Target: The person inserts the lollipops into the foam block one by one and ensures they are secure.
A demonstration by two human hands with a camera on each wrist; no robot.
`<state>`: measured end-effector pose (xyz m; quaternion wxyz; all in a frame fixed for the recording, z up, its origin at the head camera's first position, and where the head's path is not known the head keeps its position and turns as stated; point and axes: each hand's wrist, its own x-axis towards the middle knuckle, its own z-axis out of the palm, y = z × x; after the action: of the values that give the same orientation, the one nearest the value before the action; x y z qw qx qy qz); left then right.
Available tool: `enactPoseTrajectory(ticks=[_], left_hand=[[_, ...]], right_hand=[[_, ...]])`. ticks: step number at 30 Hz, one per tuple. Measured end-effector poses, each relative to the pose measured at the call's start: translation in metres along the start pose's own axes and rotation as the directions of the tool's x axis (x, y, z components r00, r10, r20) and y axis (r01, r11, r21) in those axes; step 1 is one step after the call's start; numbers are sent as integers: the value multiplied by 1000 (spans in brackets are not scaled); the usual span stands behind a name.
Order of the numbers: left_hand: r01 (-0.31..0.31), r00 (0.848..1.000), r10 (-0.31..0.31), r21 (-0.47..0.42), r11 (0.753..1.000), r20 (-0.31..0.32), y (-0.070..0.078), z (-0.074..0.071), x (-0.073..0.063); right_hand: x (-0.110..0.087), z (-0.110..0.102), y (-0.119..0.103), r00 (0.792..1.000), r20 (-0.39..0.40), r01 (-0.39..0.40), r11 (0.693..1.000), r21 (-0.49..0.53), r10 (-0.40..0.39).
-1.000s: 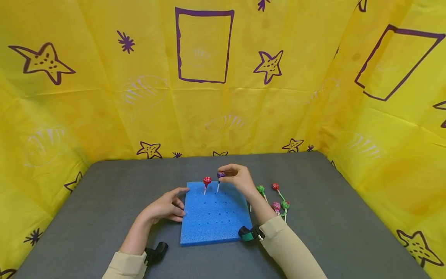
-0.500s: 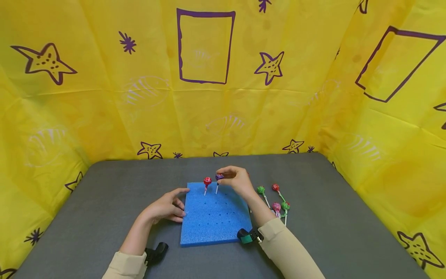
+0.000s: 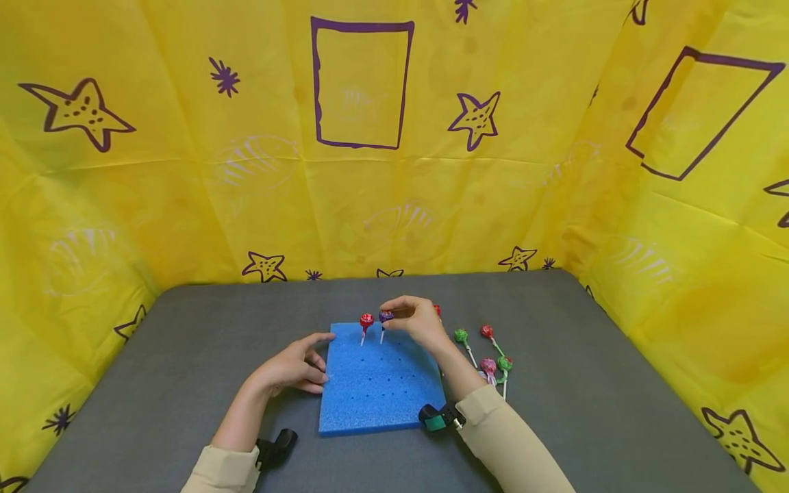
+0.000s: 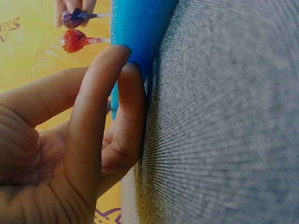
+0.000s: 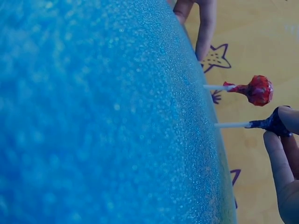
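A blue foam board (image 3: 382, 413) with rows of small holes lies on the table. Between thumb and fingers, my right hand (image 3: 418, 323) pinches the wrapped head of a purple lollipop (image 3: 386, 316) near the board's far edge. In the right wrist view, the white stick of this purple lollipop (image 5: 271, 124) meets the foam. Just left of it a red lollipop (image 3: 366, 320) stands upright in the board. My left hand (image 3: 294, 366) rests against the board's left side, its fingertips touching the edge and its fingers loosely bent.
Right of the board several loose lollipops lie on the dark grey table (image 3: 203, 342): a green one (image 3: 461, 335), a red one (image 3: 487, 331), a pink one (image 3: 488, 367) and another green one (image 3: 505, 363). Yellow patterned cloth (image 3: 370, 205) surrounds the table.
My right hand has shifted slightly left and down with the purple lollipop, whose stick stands more upright. A bit of red now shows behind this hand. The left hand stays put.
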<state>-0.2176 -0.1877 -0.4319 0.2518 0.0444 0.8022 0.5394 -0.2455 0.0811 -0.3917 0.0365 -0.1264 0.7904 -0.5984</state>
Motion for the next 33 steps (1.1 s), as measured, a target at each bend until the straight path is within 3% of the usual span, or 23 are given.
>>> enactPoseTrajectory(ticks=[6, 14, 19, 33], left_hand=[[-1, 1000, 1, -2, 1000, 4, 0, 0, 0], [1, 1000, -1, -8, 1000, 5, 1, 0, 0], [-3, 1000, 3, -9, 1000, 7, 0, 0, 0], [-9, 1000, 9, -18, 1000, 16, 0, -1, 0]], right_hand=[[0, 0, 1, 1000, 13, -12, 1000, -19, 12], [17, 3, 31, 999, 35, -9, 1000, -27, 10], [19, 4, 39, 1000, 24, 4, 1000, -25, -3], [17, 4, 34, 1000, 11, 5, 999, -49, -5]])
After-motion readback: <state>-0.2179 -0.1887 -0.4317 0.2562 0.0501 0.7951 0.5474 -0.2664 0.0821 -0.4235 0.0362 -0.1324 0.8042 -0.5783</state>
